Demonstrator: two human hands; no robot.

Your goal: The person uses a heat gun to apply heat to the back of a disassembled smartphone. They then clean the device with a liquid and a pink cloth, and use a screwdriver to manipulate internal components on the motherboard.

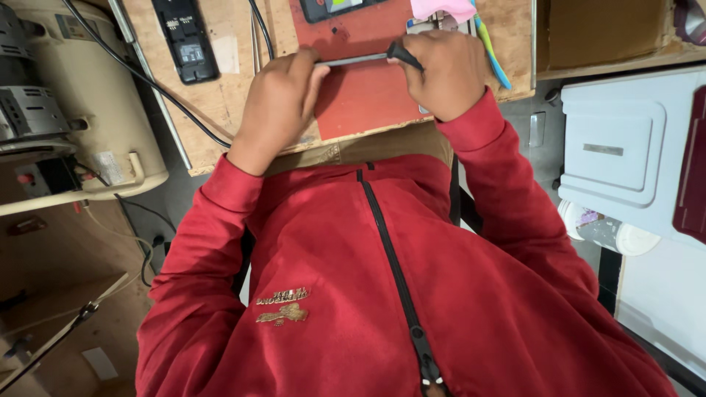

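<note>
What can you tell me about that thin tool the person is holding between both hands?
The tool looks like a slim screwdriver: a thin, shiny metal shaft joined to a dark handle. It lies roughly level above the red mat on the wooden board. The right hand grips the dark handle, while the left hand pinches the far end of the shaft, so the tip is hidden. Only the middle stretch of the shaft shows between the hands. Whether it touches the mat cannot be told.
</note>
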